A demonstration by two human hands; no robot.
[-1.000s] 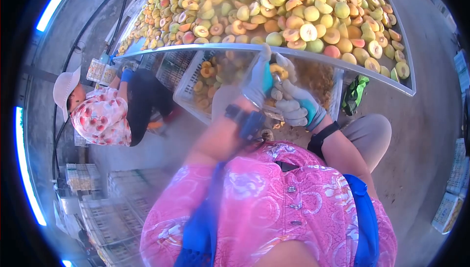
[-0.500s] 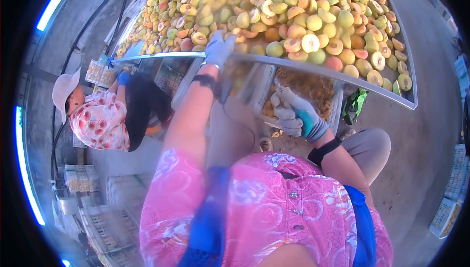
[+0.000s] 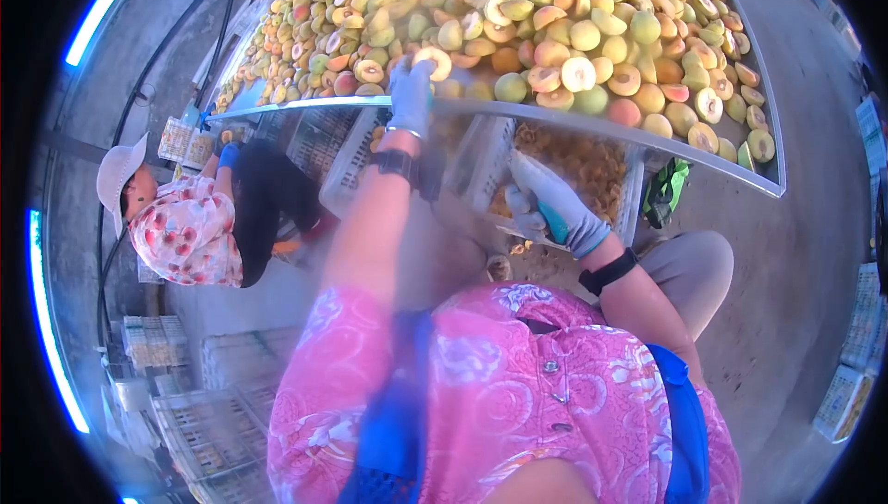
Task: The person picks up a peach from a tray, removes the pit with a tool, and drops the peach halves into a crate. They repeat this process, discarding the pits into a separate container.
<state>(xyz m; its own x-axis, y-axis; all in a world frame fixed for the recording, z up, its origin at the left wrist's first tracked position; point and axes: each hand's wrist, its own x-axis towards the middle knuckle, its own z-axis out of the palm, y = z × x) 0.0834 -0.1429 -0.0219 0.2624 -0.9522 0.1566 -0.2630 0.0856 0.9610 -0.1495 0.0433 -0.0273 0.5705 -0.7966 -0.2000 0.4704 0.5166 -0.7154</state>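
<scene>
With left hand (image 3: 410,104), touches a cut fruit (image 3: 435,63) just inside the near rim of the tray (image 3: 248,97), with fingers bent at its edge; cannot tell whether pinching it. With right hand (image 3: 561,205), hovers below the tray's near rim, over a crate (image 3: 632,191) of brown pieces, with fingers curled inward; cannot tell whether closed on anything. Below the tray, farther left, has a pale bin (image 3: 348,169); farther right, a green bag (image 3: 668,194). Left of the tray, has a person (image 3: 190,227) seated low.
</scene>
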